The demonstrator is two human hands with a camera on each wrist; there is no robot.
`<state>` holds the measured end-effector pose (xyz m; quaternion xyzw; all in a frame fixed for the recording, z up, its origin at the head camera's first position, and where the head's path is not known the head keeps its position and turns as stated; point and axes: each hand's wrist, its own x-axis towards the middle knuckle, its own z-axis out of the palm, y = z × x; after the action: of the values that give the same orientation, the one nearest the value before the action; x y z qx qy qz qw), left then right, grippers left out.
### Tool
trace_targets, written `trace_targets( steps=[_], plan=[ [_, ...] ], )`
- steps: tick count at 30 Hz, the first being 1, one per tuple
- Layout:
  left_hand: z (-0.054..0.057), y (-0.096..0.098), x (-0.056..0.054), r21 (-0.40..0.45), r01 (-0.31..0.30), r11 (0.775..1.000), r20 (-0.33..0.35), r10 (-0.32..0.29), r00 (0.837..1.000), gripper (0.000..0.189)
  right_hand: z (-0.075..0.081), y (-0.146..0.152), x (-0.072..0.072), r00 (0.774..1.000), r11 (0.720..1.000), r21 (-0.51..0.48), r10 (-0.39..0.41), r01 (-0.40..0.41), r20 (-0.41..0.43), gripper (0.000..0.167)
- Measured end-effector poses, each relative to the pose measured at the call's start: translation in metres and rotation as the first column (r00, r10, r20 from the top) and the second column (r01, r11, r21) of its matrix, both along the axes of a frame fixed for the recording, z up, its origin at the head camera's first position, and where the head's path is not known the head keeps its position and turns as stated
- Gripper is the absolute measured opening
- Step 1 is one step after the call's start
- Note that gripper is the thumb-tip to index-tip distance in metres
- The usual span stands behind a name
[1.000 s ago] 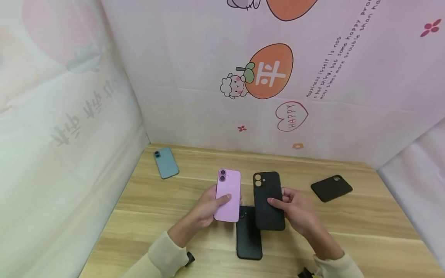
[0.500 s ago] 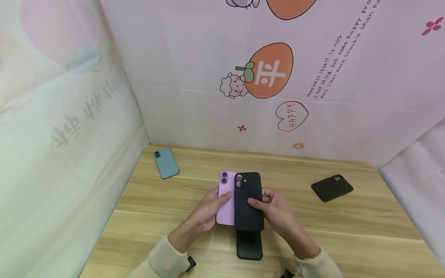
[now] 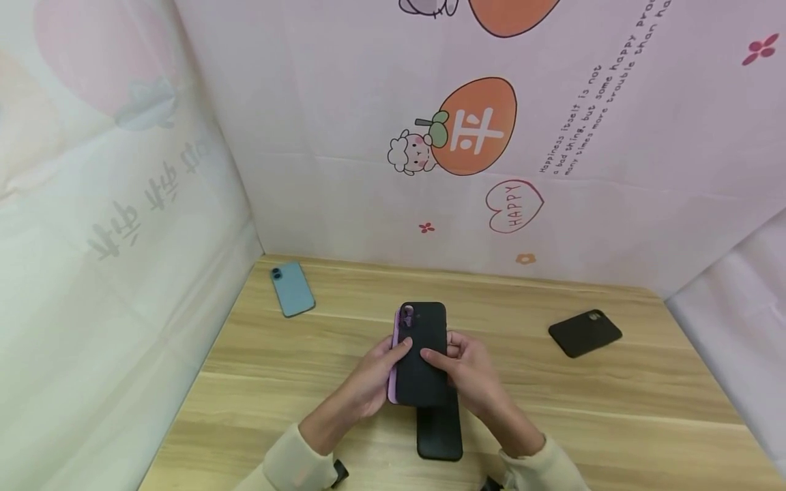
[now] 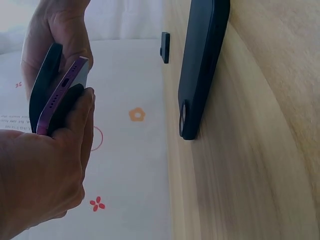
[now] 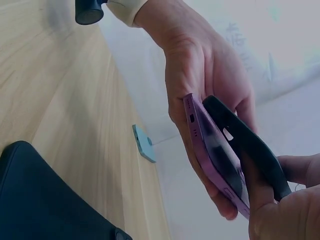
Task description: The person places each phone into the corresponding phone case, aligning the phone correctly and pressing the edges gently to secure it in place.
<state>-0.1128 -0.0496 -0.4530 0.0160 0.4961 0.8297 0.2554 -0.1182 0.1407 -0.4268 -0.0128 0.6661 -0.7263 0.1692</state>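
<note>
My left hand (image 3: 371, 376) grips a pink phone (image 3: 392, 386), its thumb lying over the left side of a black phone case (image 3: 422, 382). From the right, my right hand (image 3: 474, 378) pinches that case, thumb on its outer face. The case covers most of the phone in the head view, with only a pink strip showing along the left. Both wrist views show the phone's bottom edge (image 5: 202, 145) close beside the case (image 5: 250, 142), a gap visible between them. Below the hands, a black phone or cased phone (image 3: 439, 434) lies on the table, its upper part hidden.
A blue phone (image 3: 293, 290) lies at the table's back left. Toward the right lies another black case or cased phone (image 3: 585, 333). Printed cloth (image 3: 344, 204) hangs behind and beside the wooden table (image 3: 258, 382).
The right hand has moved left, bringing the black case from beside the pink phone to over it. My left thumb now lies on the case.
</note>
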Motion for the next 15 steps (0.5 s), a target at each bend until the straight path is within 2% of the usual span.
trace_targets(
  steps=[15],
  plan=[
    [-0.005,0.0,0.003,0.0,-0.003,1.0,-0.008,0.003,1.0,0.051,-0.003,-0.012,-0.001,1.0,0.999,0.02,-0.025,0.025,-0.001,0.03]
  ],
)
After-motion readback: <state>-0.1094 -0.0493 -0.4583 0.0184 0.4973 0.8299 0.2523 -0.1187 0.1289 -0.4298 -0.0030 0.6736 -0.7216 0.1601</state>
